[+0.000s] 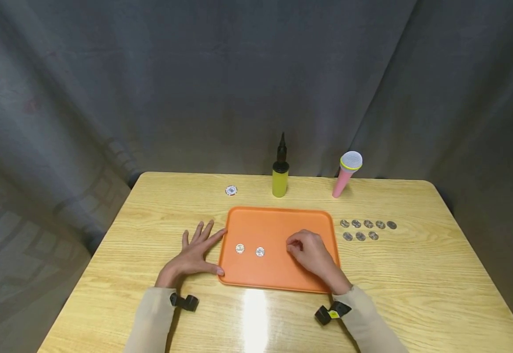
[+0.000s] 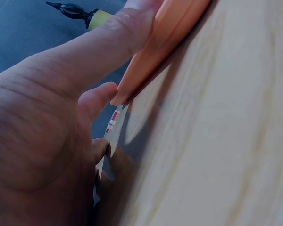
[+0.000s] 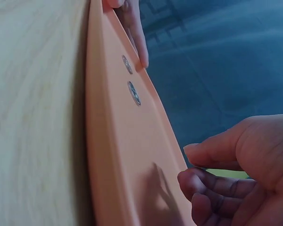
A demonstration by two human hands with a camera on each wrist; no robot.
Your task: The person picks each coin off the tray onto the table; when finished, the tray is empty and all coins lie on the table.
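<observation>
An orange tray (image 1: 279,215) lies on the table with two silver coins on it, a left coin (image 1: 240,248) and a right coin (image 1: 260,252). My left hand (image 1: 193,257) is spread at the tray's left side, its thumb and index fingertip at the rim. Over the right half of the tray hovers my right hand (image 1: 312,255), fingers loosely bent and thumb near the index finger. In the right wrist view, nothing shows between the right hand's fingertips (image 3: 192,181), and their shadow falls on the tray.
Right of the tray, several coins (image 1: 368,224) lie in two rows. Behind it stand a yellow hand pump (image 1: 280,182) with a black nozzle and a pink toy microphone (image 1: 345,172). A white poker chip (image 1: 231,190) lies at the back left. Grey curtains surround the table.
</observation>
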